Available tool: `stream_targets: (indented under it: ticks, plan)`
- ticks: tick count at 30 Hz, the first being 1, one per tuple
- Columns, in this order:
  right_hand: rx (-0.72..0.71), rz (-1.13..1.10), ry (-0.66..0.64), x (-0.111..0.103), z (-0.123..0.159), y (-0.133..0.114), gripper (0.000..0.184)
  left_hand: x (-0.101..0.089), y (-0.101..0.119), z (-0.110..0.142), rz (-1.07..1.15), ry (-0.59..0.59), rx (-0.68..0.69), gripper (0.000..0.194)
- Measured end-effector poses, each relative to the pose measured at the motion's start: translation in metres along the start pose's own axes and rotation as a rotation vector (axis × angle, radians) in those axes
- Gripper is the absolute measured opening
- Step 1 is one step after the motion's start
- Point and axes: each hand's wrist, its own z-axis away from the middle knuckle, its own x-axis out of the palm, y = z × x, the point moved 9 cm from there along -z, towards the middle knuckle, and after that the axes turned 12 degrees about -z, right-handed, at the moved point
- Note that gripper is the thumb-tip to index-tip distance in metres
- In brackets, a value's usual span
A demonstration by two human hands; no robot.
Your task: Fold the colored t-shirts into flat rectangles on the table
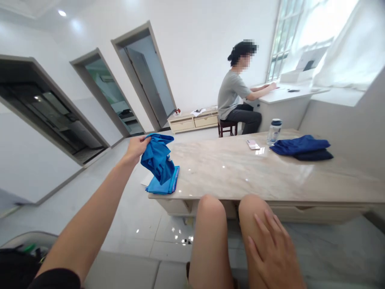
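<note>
My left hand [138, 147] reaches out to the table's left end, its fingers pinched on the upper edge of a crumpled blue cloth [158, 156]. The cloth hangs down in loose folds, so what kind of item it is cannot be made out. Just beneath it, a stack of folded blue fabric [162, 185] lies on the table's left corner; the hanging cloth covers part of it. My right hand [272, 249] rests on my right knee with fingers spread and holds nothing.
The marble-topped table [216, 172] stretches before my knees. On its right side are a phone [253, 145], a water bottle [274, 131] and dark blue folded clothing [302, 146]. A person [233, 94] sits on a stool at a white desk [285, 98] beyond.
</note>
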Motion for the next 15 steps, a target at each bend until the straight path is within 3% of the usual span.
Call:
stream_targets:
  ticks: [2,4,7,10,12,14,15]
  plan:
    - [0.043,-0.099,0.019,-0.004,-0.025,-0.005,0.041,0.014,0.050,0.015,0.034,-0.025,0.052,0.046]
    - [0.088,-0.286,-0.045,0.000,-0.064,-0.014,0.027,0.039,0.093,0.036,0.091,-0.100,0.084,0.047]
    - [0.287,-0.594,-0.097,0.013,-0.137,-0.024,0.037,0.095,0.142,0.080,0.170,-0.306,0.143,0.052]
    - [0.411,-0.876,-0.122,0.034,-0.208,-0.036,0.056,0.153,0.166,0.125,0.132,-0.529,0.237,0.055]
    - [0.406,-0.771,-0.087,0.035,-0.246,-0.031,0.042,0.180,0.171,0.142,0.100,-0.621,0.286,0.056]
    - [0.401,-0.578,-0.047,0.023,-0.272,-0.009,0.021,0.188,0.169,0.137,0.108,-0.625,0.278,0.057]
    - [0.393,-0.487,-0.038,0.013,-0.282,0.004,0.019,0.184,0.165,0.127,0.119,-0.590,0.255,0.058]
